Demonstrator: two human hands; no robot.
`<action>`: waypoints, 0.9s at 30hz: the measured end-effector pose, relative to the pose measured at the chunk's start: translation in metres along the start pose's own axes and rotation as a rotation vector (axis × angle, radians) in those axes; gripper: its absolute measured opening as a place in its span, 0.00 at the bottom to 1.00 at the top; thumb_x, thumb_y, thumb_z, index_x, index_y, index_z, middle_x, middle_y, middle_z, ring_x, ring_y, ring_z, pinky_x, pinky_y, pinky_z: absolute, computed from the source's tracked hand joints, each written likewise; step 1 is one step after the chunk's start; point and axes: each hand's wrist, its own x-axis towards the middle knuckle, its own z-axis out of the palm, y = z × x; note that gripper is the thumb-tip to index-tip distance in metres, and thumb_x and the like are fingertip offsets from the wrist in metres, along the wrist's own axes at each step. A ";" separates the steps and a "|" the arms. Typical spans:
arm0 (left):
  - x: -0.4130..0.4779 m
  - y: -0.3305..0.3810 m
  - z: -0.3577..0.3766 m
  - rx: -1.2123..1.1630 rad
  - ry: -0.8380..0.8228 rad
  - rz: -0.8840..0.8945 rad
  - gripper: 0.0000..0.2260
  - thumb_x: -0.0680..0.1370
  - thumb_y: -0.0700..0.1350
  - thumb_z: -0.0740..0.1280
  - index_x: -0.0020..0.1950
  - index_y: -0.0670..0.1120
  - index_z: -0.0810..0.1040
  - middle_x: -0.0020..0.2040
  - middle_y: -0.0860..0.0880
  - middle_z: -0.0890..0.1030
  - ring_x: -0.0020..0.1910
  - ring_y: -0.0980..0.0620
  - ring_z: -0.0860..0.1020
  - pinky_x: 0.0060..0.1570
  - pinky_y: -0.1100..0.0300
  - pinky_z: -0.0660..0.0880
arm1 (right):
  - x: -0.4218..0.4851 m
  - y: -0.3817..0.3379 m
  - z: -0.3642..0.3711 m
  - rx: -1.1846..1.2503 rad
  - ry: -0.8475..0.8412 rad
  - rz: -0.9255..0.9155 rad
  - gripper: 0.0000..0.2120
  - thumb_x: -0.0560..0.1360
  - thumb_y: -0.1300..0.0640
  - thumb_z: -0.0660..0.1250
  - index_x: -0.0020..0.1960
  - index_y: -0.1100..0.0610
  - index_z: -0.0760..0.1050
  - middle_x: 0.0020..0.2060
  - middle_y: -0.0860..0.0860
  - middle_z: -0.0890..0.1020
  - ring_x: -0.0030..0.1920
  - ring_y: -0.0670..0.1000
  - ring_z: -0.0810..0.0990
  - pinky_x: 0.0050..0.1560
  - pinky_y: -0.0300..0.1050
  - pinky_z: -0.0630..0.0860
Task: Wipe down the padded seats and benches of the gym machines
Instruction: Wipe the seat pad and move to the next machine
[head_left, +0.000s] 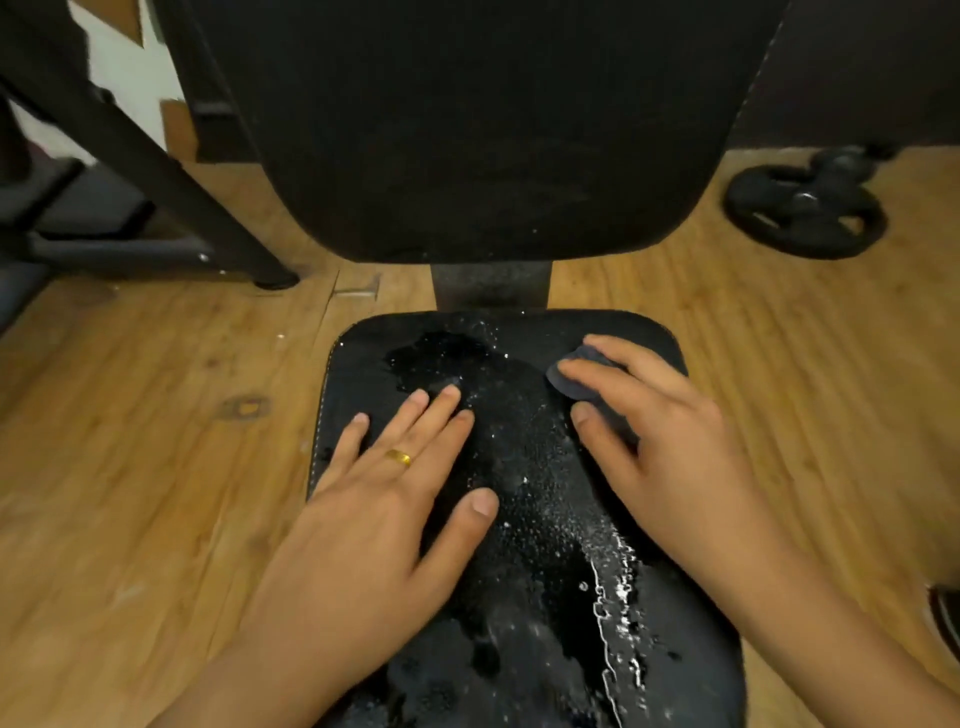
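A black padded seat (519, 597) fills the lower middle of the head view, wet with droplets and a puddle near its far end. Behind it rises the black padded backrest (483, 130). My left hand (384, 499) lies flat on the seat's left side, fingers straight and spread, a gold ring on one finger. My right hand (670, 441) presses on the seat's far right part, its fingers and thumb curled round a small dark cloth or sponge (576, 379), most of which is hidden under the palm.
Wooden floor (130, 493) surrounds the bench. A black machine frame leg (156, 171) slants down at the left. A black weight plate (805, 213) lies on the floor at the right. A dark shoe edge (945, 613) shows at the right border.
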 end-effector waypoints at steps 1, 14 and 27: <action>0.000 -0.001 0.003 0.002 0.010 0.004 0.31 0.79 0.69 0.40 0.80 0.60 0.54 0.78 0.68 0.48 0.76 0.70 0.40 0.77 0.60 0.39 | 0.001 0.001 0.001 0.000 -0.002 0.000 0.16 0.77 0.58 0.70 0.65 0.51 0.79 0.67 0.48 0.76 0.67 0.49 0.75 0.66 0.46 0.72; 0.001 -0.008 0.011 0.046 0.036 0.055 0.31 0.78 0.64 0.40 0.81 0.58 0.52 0.79 0.64 0.46 0.77 0.67 0.40 0.75 0.61 0.37 | 0.007 0.001 0.000 -0.099 -0.041 -0.033 0.17 0.78 0.54 0.67 0.66 0.48 0.78 0.66 0.47 0.77 0.68 0.49 0.73 0.69 0.49 0.69; -0.003 -0.009 0.010 0.053 0.037 0.098 0.23 0.85 0.53 0.47 0.81 0.52 0.53 0.81 0.57 0.50 0.79 0.59 0.47 0.78 0.54 0.42 | 0.028 0.015 -0.032 -0.208 -0.010 0.146 0.15 0.81 0.58 0.63 0.67 0.57 0.78 0.64 0.53 0.80 0.66 0.56 0.75 0.68 0.54 0.70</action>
